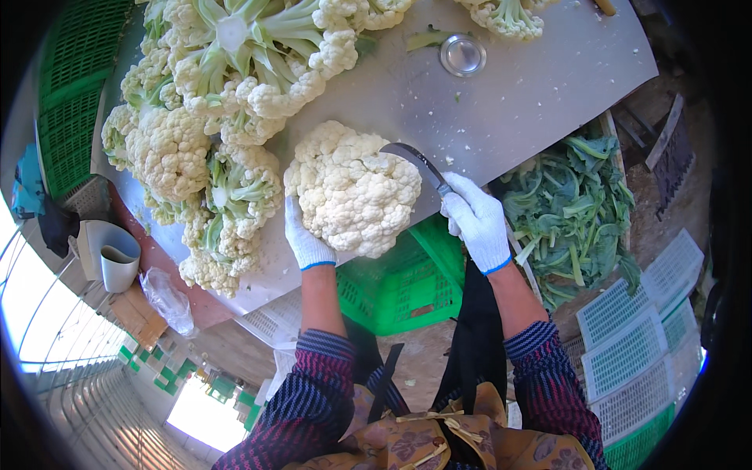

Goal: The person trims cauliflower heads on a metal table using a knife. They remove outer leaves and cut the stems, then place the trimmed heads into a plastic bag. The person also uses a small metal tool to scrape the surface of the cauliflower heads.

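Observation:
Both hands wear white knit gloves with blue cuffs. My left hand [306, 238] holds a large cauliflower head [355, 188] from its lower left side, curd facing up, near the front edge of the metal-topped table [505, 111]. In my right hand [477, 220] is a knife with a curved dark blade [414, 158]. The blade's tip meets the upper right of the curd, or hangs just over it; I cannot tell which. Most of the knife's handle is hidden in my fist. Left of the held head lie several more cauliflowers [167, 153], some with cut stems up.
A round metal lid-like disc [463, 56] and small white crumbs lie on the table. Below its edge stands a green plastic crate [405, 288]. Cut leaves [570, 217] fill a container at right, near stacked white crates [625, 346]. A clear plastic bag [168, 299] is at left.

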### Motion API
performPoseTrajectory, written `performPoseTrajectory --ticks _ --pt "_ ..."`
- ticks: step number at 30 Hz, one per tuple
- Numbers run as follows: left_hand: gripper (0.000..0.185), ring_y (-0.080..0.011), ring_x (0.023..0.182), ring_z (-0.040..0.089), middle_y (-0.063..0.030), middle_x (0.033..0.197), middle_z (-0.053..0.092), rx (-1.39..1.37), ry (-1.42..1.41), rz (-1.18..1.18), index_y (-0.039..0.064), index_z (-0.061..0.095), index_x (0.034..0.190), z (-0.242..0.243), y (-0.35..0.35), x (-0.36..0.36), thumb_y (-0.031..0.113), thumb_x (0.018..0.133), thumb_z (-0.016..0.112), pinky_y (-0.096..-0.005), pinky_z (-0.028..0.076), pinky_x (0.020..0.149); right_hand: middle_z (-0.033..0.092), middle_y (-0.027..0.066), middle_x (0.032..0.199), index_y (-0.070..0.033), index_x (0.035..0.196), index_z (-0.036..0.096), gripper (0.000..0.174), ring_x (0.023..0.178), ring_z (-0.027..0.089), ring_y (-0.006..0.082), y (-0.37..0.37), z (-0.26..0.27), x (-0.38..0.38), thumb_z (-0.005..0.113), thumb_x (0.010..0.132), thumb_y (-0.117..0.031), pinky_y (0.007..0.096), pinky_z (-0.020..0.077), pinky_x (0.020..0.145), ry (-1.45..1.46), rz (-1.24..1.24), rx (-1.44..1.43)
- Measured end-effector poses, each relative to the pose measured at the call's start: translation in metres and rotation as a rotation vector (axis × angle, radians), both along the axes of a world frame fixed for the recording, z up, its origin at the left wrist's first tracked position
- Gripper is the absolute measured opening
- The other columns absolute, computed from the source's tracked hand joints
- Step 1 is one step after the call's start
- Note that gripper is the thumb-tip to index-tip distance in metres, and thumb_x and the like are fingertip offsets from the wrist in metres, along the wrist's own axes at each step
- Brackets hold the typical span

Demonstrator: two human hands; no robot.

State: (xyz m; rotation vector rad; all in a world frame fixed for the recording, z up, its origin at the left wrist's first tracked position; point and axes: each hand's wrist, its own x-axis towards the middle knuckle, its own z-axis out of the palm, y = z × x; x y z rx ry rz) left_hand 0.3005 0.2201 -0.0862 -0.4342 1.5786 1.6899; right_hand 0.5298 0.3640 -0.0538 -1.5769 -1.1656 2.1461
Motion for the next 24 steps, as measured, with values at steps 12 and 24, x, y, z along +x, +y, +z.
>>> performPoseTrajectory --ticks 12,24 --pt "0.059 -0.0311 0.131 0.052 -0.0132 0.147 0.051 -0.006 -0.004 0.008 0.006 0.043 0.148 -0.002 -0.004 0.001 0.044 0.103 0.046 -0.0445 0.043 0.111 0.064 0.0035 0.080 0.004 0.127 0.064 0.034 0.058 0.052 0.0058 -0.001 -0.025 -0.004 0.060 0.098 -0.013 0.0221 0.0419 0.051 0.006 0.115 0.189" --pt "0.059 -0.0306 0.128 0.055 -0.0137 0.145 0.053 -0.035 0.075 -0.006 0.004 0.044 0.148 -0.002 -0.004 0.003 0.040 0.102 0.051 -0.0437 0.046 0.107 0.061 0.0067 0.075 -0.002 0.125 0.065 0.038 0.049 0.051 0.0081 0.021 0.014 -0.006 0.059 0.101 -0.031 0.0227 0.0351 0.040 0.150 -0.222 -0.496"
